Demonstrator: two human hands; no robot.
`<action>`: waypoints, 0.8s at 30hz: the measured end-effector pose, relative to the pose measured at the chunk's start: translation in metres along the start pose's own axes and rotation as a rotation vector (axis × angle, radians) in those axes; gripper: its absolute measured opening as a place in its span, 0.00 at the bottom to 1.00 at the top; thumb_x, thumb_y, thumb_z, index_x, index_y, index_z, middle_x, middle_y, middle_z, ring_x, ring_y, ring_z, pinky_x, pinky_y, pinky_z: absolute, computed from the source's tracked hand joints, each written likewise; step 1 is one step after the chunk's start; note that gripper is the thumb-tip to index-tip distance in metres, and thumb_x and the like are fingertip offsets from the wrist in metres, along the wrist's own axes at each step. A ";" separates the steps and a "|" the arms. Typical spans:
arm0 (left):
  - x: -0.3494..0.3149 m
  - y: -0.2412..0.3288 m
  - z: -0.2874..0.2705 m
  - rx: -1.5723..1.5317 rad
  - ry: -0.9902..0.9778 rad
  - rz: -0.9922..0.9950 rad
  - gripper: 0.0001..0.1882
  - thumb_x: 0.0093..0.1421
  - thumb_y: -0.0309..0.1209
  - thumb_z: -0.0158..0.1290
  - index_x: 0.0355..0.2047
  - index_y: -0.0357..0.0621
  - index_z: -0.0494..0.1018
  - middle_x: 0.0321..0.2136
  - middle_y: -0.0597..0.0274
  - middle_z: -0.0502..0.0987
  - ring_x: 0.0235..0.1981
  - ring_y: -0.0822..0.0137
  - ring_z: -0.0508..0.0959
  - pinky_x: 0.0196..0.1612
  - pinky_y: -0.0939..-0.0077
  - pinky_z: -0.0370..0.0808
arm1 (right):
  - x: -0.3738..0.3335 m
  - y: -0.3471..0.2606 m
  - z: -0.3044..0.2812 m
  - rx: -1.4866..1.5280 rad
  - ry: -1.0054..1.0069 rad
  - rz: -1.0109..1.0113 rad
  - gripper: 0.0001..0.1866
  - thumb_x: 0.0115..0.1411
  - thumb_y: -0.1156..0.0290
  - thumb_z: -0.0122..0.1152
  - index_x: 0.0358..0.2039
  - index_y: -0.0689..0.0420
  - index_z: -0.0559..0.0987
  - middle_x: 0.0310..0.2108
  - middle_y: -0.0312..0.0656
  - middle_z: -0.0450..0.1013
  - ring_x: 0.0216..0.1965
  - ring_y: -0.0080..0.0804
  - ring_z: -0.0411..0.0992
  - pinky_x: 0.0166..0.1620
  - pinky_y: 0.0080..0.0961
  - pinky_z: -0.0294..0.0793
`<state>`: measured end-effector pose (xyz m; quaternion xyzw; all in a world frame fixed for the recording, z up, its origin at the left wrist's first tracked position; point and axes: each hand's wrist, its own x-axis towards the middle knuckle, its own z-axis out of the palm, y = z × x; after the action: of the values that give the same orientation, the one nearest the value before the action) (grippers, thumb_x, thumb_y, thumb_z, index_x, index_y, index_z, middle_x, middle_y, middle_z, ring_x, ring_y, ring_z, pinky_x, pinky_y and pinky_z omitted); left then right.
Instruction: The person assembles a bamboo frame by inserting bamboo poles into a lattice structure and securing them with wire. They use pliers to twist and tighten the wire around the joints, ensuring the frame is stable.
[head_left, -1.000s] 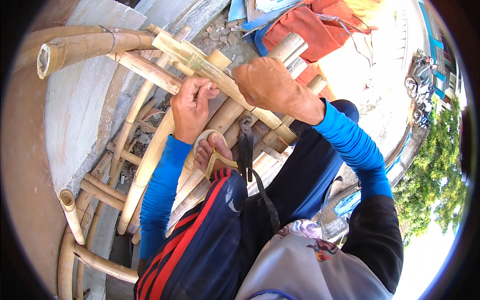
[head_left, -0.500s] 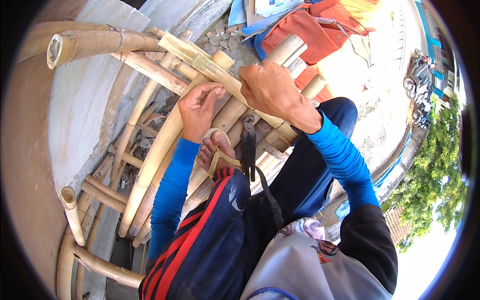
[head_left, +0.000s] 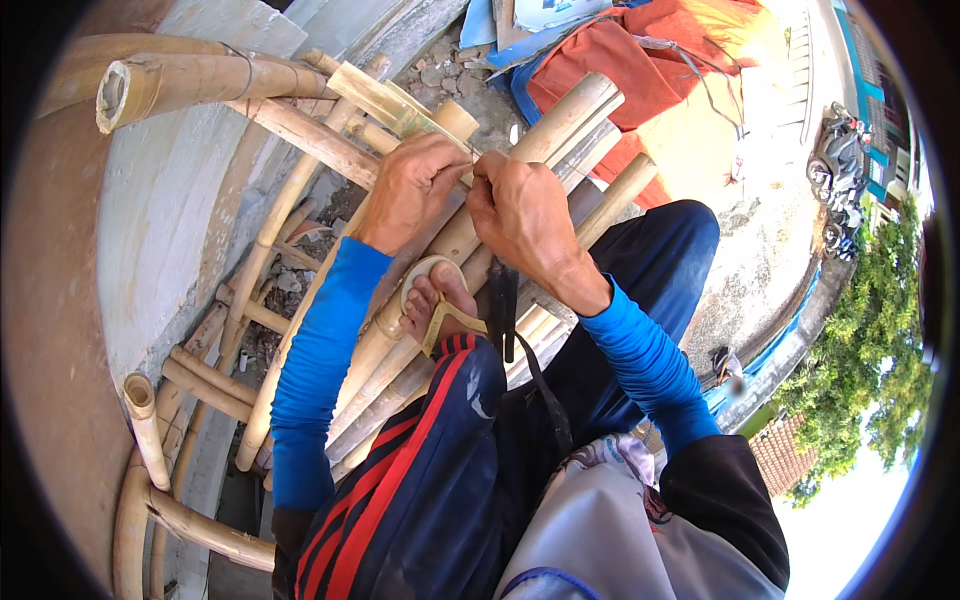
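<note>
My left hand (head_left: 412, 190) and my right hand (head_left: 528, 212) are close together over the bamboo frame, fingers pinched. A thin dark wire (head_left: 468, 150) shows between their fingertips; its ends are hidden. Just beyond the hands, a split bamboo slat (head_left: 375, 98) lies across the round bamboo poles (head_left: 456, 232). Below my right hand are the dark handles of pincers (head_left: 503, 292), their head covered by the hand. My sandalled foot (head_left: 440, 300) rests on the poles beside them.
A thick bamboo pole (head_left: 180, 88) juts toward the wall at left. Cut pole ends (head_left: 590, 95) stick out at right, near an orange tarp (head_left: 640, 90). Rubble (head_left: 440, 75) lies behind the frame. Motorbikes (head_left: 838, 165) stand far right.
My left hand has moved right and up, and my right hand down and slightly left, so they now meet at the wire. The right hand now covers the pincers' head.
</note>
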<state>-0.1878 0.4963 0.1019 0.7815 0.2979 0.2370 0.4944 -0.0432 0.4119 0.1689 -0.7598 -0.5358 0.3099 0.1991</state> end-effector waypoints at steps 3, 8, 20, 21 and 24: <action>-0.002 0.003 0.000 -0.059 -0.003 -0.069 0.07 0.56 0.16 0.61 0.36 0.34 0.80 0.33 0.56 0.82 0.35 0.65 0.82 0.39 0.72 0.78 | -0.004 -0.002 -0.002 0.018 -0.016 0.022 0.05 0.57 0.77 0.58 0.31 0.66 0.79 0.20 0.60 0.73 0.27 0.61 0.77 0.31 0.48 0.75; -0.013 -0.003 0.007 -0.421 0.132 -0.411 0.03 0.62 0.18 0.61 0.37 0.33 0.81 0.35 0.62 0.82 0.33 0.74 0.81 0.37 0.79 0.81 | -0.017 0.001 -0.002 0.111 -0.016 0.036 0.08 0.58 0.75 0.59 0.25 0.65 0.75 0.18 0.61 0.73 0.24 0.61 0.77 0.29 0.52 0.75; -0.021 0.008 0.023 -0.320 0.271 -0.289 0.02 0.61 0.18 0.59 0.35 0.33 0.78 0.30 0.59 0.80 0.28 0.74 0.80 0.32 0.78 0.76 | -0.010 0.004 0.005 0.031 0.012 0.039 0.08 0.57 0.73 0.61 0.26 0.63 0.74 0.18 0.59 0.73 0.23 0.61 0.77 0.26 0.50 0.76; -0.020 0.008 0.022 -0.308 0.263 -0.297 0.02 0.61 0.17 0.59 0.35 0.33 0.78 0.30 0.59 0.80 0.28 0.73 0.79 0.31 0.77 0.76 | -0.008 0.006 0.006 0.026 0.012 0.036 0.08 0.57 0.73 0.61 0.25 0.63 0.74 0.18 0.58 0.74 0.23 0.61 0.77 0.26 0.50 0.76; -0.017 0.010 0.018 -0.283 0.251 -0.306 0.03 0.60 0.17 0.59 0.34 0.34 0.78 0.30 0.58 0.80 0.28 0.71 0.79 0.32 0.76 0.76 | -0.001 0.006 0.003 0.020 0.032 -0.006 0.07 0.57 0.73 0.61 0.26 0.62 0.74 0.18 0.58 0.74 0.23 0.60 0.77 0.26 0.50 0.76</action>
<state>-0.1856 0.4699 0.1025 0.6145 0.4358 0.2939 0.5883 -0.0408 0.4091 0.1631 -0.7609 -0.5317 0.3025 0.2162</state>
